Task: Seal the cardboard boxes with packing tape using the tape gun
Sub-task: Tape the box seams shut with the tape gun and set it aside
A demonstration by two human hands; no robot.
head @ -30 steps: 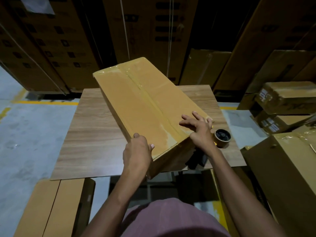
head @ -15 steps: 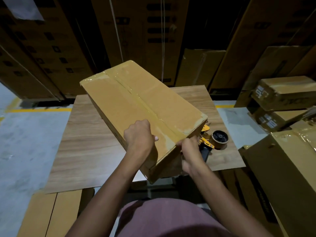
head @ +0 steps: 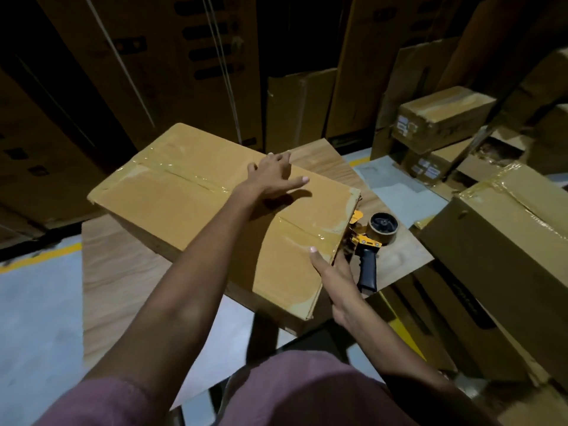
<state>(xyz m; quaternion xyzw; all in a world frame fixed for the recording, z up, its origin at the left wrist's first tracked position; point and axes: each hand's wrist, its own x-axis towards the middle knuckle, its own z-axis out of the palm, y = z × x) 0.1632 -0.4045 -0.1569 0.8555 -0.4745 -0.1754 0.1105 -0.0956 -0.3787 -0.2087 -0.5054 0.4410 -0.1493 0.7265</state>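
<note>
Cardboard box [head: 196, 207], taped along its seam, lies flat on the wooden table [head: 116, 272]. I see my left hand [head: 273, 176] reaching across its top with fingers spread. My right hand [head: 335, 281] lies straight-fingered along the box's near right edge, thumb on top, beside the tape gun [head: 365, 244].

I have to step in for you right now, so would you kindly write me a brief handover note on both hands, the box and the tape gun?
Left hand: open, fingers spread, reaching across the top of the cardboard box.
Right hand: open, flat against the box's near right end.
Box lies on the wooden table, overhanging its near edge.
Tape gun lies on the table right of the box, in neither hand.
Done: tape runs along the top seam.
Left: the underside cannot be seen; check it before moving on.
</note>
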